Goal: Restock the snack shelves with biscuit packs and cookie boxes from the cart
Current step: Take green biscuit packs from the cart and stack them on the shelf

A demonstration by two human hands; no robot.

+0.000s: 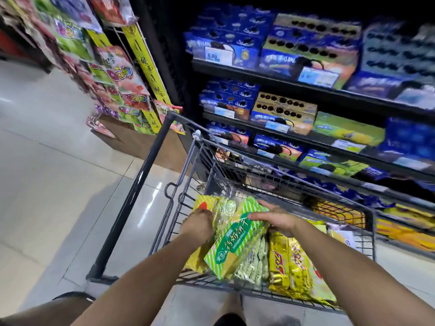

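Biscuit pack (235, 241), green-striped with a green label band, sits in the wire cart (282, 171) on top of the other stock, between the two hands. Its long axis runs from the near left of the basket up toward the far right, so the far end already leans toward the snack shelves (313, 89).

The left hand (200, 223) is at the pack's left edge with its fingers out of sight under the wrappers. Whether they are closed round this pack or one beneath it cannot be told. The right hand (275, 220) lies over the far right corner, with thumb and fingers spread across the top and clasping it.

Beside the pack on the right lie yellow packs (289, 264), and a pale green bundle (255, 262) is tucked partly under it.

The shelves stand ahead and to the right, just beyond the cart's far rim and crowded with blue cookie boxes (226, 47). The right hand is the nearer one — so the lift will probably go up and rightward over the rim, with that hand leading and the left steadying the trailing end. The frame is smeared toward the shelves, so no open slot can be picked out.
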